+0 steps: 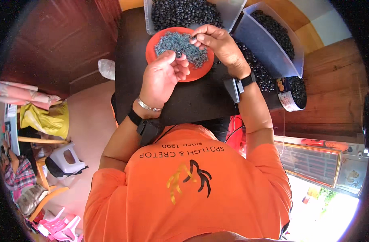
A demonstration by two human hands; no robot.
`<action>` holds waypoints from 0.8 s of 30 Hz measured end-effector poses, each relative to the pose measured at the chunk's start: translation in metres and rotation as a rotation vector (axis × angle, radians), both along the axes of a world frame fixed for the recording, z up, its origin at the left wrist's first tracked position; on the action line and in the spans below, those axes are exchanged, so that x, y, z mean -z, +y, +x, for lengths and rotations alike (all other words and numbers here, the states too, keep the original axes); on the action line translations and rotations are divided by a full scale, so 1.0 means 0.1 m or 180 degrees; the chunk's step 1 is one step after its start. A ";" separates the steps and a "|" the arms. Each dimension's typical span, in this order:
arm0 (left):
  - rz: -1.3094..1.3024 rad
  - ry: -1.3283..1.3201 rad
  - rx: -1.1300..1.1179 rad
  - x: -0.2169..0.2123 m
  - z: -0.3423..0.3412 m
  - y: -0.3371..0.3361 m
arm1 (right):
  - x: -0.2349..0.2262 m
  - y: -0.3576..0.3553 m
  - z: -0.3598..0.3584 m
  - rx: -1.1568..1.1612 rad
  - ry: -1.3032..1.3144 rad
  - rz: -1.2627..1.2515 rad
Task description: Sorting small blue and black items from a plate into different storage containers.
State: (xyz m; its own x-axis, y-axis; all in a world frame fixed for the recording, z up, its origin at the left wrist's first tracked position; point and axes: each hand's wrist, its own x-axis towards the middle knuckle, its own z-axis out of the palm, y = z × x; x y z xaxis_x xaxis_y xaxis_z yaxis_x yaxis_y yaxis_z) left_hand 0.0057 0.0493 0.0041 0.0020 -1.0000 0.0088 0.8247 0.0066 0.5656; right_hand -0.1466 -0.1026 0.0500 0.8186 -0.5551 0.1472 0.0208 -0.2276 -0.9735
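1. Two bare hands, the left hand point(158, 80) and the right hand point(222, 46), are held near each other but apart, with their fingertips over a round, red, shiny plate point(196, 76).
2. A small, round, shiny black bead point(178, 54) is pinched between the thumb and first finger of the left hand. Its other fingers are loosely curled.
3. A tiny dark piece point(193, 38) is pinched by the thumb and first finger of the right hand, with hardly any gap left between the tips. It may be a bead too, but it is mostly hidden by the fingers.
4. The plate is heaped with tiny grey-blue bits point(168, 41), and red is seen all around the heap.
5. The plate is set on a dark brown table point(200, 105).
6. Behind the plate, a clear plastic tub point(148, 25) is filled with round black beads point(184, 12).
7. To the right, a bluish see-through plastic tub point(259, 54) is tilted, and more dark beads point(275, 32) are held in it.
8. Loose black beads point(263, 78) are spread on the table below that tub, beside a small pot with a pale label point(289, 101).
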 end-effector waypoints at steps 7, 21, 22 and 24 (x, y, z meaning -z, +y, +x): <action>-0.0056 0.0040 -0.0015 0.01 -0.01 0.00 | 0.13 0.22 0.07 -0.0162 -0.0385 0.0112; -0.0015 0.0128 -0.0022 0.02 0.00 0.00 | 0.17 0.30 0.07 -0.0543 -0.0450 0.0286; -0.0034 0.0152 -0.0040 0.03 0.01 0.01 | 0.12 0.31 0.06 -0.0471 -0.0292 0.0302; -0.0053 0.0174 -0.0036 0.05 0.01 -0.01 | 0.11 0.31 0.03 -0.0379 -0.0136 0.0316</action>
State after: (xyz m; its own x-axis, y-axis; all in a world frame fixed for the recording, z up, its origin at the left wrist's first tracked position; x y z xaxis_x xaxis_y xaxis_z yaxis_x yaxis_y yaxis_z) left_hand 0.0068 0.0486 -0.0007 0.0142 -0.9996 0.0252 0.8542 0.0252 0.5193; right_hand -0.1432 -0.0715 0.0389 0.8737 -0.4681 0.1326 0.0838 -0.1238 -0.9888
